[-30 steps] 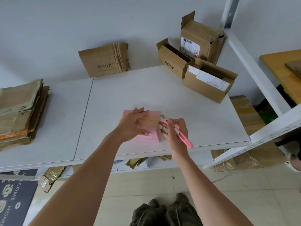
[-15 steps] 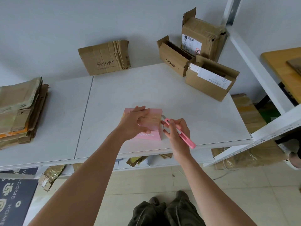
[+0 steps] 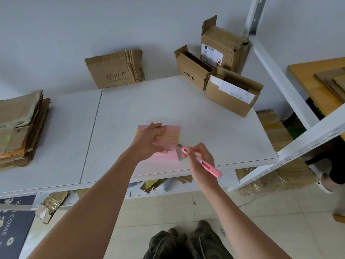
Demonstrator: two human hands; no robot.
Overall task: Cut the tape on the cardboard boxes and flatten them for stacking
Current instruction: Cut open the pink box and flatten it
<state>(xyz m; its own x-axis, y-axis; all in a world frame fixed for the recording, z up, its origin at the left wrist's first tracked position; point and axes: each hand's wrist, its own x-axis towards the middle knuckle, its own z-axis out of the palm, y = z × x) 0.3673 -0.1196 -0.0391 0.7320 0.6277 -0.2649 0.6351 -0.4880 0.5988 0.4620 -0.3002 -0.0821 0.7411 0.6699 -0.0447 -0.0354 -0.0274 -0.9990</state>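
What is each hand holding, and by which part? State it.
The right hand grips the pink utility knife around the middle of its handle. The left hand holds the small pink cardboard box across its top face.

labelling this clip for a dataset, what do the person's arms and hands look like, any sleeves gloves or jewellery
Both arms are bare from the frame's lower edge to the wrist, with no sleeve in view. The left hand and right hand wear no gloves, and no ring, watch or bracelet shows. Nails look short and unpainted, though they are small in this view.
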